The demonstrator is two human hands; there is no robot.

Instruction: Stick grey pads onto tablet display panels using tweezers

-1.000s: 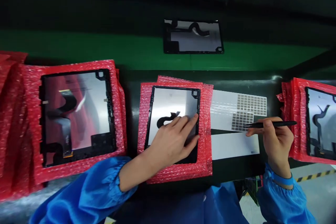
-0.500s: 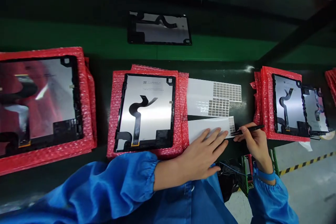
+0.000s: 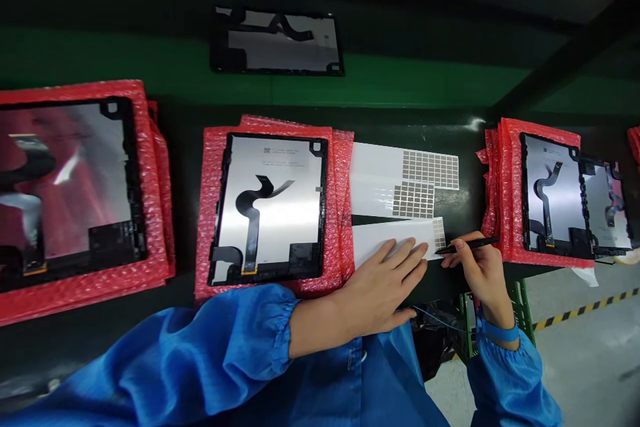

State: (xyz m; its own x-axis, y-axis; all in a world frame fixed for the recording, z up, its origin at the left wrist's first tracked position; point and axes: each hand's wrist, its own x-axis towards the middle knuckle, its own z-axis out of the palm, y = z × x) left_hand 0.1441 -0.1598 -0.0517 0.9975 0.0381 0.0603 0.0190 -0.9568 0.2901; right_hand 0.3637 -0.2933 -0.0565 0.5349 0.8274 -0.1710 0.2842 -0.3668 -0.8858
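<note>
My left hand (image 3: 383, 283) lies flat with fingers stretched out on the near white sticker sheet (image 3: 380, 235), pressing it to the bench. My right hand (image 3: 475, 267) pinches black tweezers (image 3: 467, 245), whose tip touches the small grey stickers at that sheet's right end (image 3: 439, 232). To the left, a tablet panel (image 3: 270, 207) with a black flex cable lies face down on red bubble wrap (image 3: 210, 213). A second sticker sheet (image 3: 430, 177) with grey squares lies just behind.
A larger panel on red bubble wrap (image 3: 70, 187) sits at the left. Two more panels on red wrap (image 3: 555, 193) lie at the right. Another panel (image 3: 277, 43) rests on the green conveyor (image 3: 400, 83) behind. The bench edge and floor are at the lower right.
My left hand left the centre panel and came down flat on the near sticker sheet. My right hand brought the tweezers down from the far sheet to the near sheet's stickers.
</note>
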